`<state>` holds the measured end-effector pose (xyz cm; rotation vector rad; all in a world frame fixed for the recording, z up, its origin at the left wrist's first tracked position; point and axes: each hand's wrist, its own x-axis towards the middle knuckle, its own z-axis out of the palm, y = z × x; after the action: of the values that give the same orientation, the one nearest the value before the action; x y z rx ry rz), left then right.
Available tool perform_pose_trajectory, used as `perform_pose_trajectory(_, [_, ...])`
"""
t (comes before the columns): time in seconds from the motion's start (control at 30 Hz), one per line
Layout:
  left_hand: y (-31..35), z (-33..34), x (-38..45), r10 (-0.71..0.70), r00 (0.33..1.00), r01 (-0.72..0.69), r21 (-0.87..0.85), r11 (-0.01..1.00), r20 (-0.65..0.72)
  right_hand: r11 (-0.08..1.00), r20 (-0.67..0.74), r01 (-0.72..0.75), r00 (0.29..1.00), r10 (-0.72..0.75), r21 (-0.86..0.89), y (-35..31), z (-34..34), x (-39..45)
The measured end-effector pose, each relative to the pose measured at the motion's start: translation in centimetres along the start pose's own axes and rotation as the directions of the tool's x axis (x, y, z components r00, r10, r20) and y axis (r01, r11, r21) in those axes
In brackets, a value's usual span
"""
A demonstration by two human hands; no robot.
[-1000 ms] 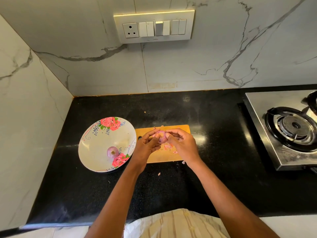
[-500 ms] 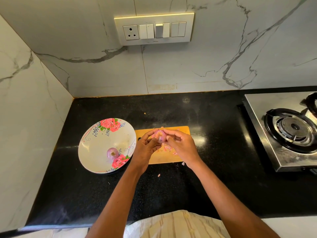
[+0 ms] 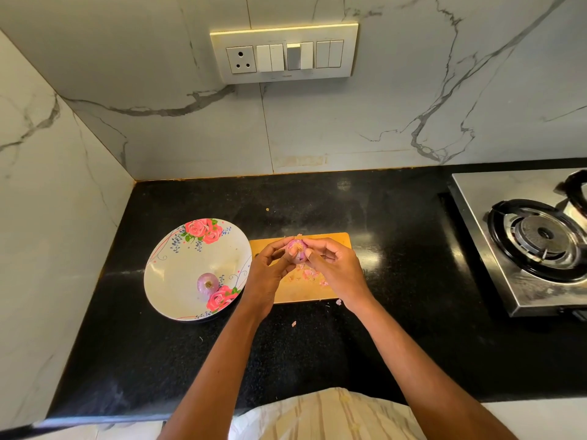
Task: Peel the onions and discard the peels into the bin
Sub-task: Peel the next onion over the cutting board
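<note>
Onion (image 3: 297, 250) pinched between left hand (image 3: 270, 268) and right hand (image 3: 333, 268) fingertips.

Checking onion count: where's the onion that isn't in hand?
In the head view, the loose onion lies in the floral bowl on the person's left, beside the cutting board, over which both hands hold the other one.

light: bright, even | glare: on black counter (image 3: 365, 249) | edges: wide-angle bowing | focus: sharp
</note>
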<state>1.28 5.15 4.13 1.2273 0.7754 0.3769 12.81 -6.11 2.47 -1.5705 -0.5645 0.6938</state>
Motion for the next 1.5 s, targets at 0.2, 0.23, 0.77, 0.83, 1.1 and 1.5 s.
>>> perform_pose_trajectory(0.2, [-0.4, 0.0, 0.0, 0.004, 1.000, -0.004, -0.020, 1.000, -0.013, 1.000, -0.003, 0.005, 1.000, -0.005, -0.002, 0.1, 0.0, -0.1])
perform_pose_trajectory(0.23, [-0.5, 0.1, 0.1, 0.001, 1.000, -0.001, -0.022, 1.000, -0.016, 1.000, -0.005, 0.006, 1.000, -0.006, -0.007, 0.2, 0.0, -0.1])
perform_pose_trajectory(0.77, [-0.6, -0.1, -0.1, -0.065, 0.998, 0.068, -0.138, 0.988, 0.022, 0.998, -0.017, 0.032, 0.999, -0.031, 0.046, -0.8, -0.2, -0.7])
perform_pose_trajectory(0.83, [-0.7, -0.1, 0.0, -0.055, 0.998, 0.057, -0.134, 0.989, 0.018, 0.999, -0.009, 0.022, 1.000, -0.022, 0.044, -0.8, -0.1, -0.7])
perform_pose_trajectory(1.1, [-1.2, -0.1, 0.2, 0.013, 1.000, -0.013, 0.002, 1.000, -0.020, 0.998, -0.044, 0.040, 0.998, -0.042, -0.051, -0.1, 0.1, -0.5])
perform_pose_trajectory(1.5, [-1.1, 0.3, -0.1, 0.009, 1.000, -0.011, -0.063, 0.998, -0.029, 0.997, -0.098, 0.031, 0.994, -0.038, -0.077, -0.2, 0.2, -0.7])
